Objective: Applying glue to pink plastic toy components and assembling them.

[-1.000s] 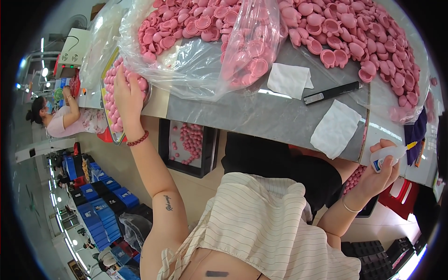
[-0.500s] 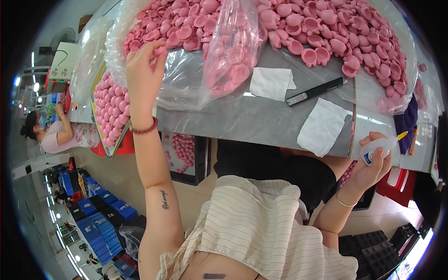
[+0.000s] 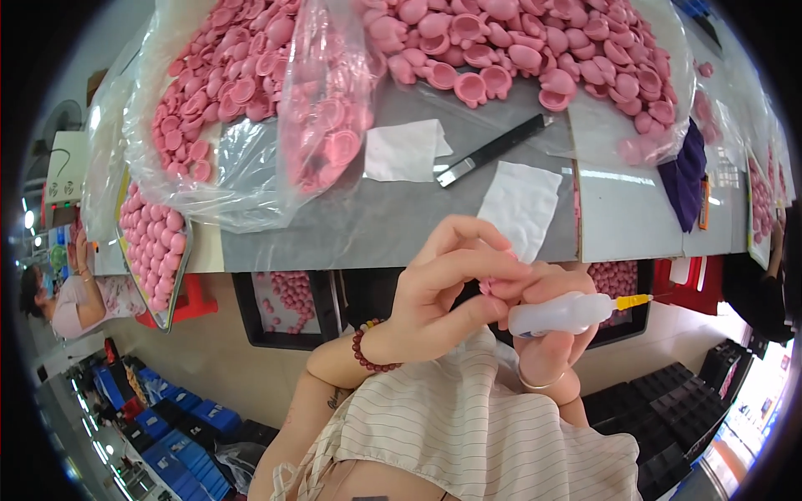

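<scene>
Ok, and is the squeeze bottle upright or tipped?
Tipped: the squeeze bottle lies nearly sideways in the right hand, its yellow tip pointing toward the picture's right.

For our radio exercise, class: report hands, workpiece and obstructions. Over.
Left hand pinching pink piece. Right hand gripping yellow-tipped bottle. Fingers mostly hide piece; no other obstruction visible.

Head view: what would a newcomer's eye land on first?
Heaps of pink shells on the far side of the table, amid clear plastic. Then, near centre, the right hand holding a pale squeeze bottle with a yellow tip, the left hand beside it pinching a small pink piece. Third, pink balls in a tray at left.
</scene>
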Available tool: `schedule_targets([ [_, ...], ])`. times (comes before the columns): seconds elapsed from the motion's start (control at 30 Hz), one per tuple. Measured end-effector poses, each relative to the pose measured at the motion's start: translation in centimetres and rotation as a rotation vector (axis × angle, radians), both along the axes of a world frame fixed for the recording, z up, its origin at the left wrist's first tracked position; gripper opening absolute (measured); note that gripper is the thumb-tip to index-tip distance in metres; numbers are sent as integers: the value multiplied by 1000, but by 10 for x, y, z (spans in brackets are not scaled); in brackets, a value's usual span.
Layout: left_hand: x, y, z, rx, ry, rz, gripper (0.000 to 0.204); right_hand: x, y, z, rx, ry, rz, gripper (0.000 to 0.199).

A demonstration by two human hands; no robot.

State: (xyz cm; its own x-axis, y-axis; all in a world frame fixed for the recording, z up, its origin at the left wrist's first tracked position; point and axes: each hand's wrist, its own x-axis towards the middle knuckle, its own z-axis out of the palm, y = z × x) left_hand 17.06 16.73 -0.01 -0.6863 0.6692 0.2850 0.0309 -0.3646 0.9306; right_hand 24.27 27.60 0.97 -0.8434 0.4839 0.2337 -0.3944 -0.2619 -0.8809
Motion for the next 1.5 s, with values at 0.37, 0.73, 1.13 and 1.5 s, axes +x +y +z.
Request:
schedule_targets([
  [0.37,11,1,-3,86,-454,-111,33,4,49,-1,406,139,-163,49],
  [0.73,13,-1,-5,162,-597,-114,43,-2,35,11,821,414,-348,55],
  [1.13,13,-2,-5,114,-528,-105,45,1,34,12,865,317,-336,55],
  [1.5,10,-4,-8,212,-462,-205,41,-2,35,12,890,308,-335,54],
])
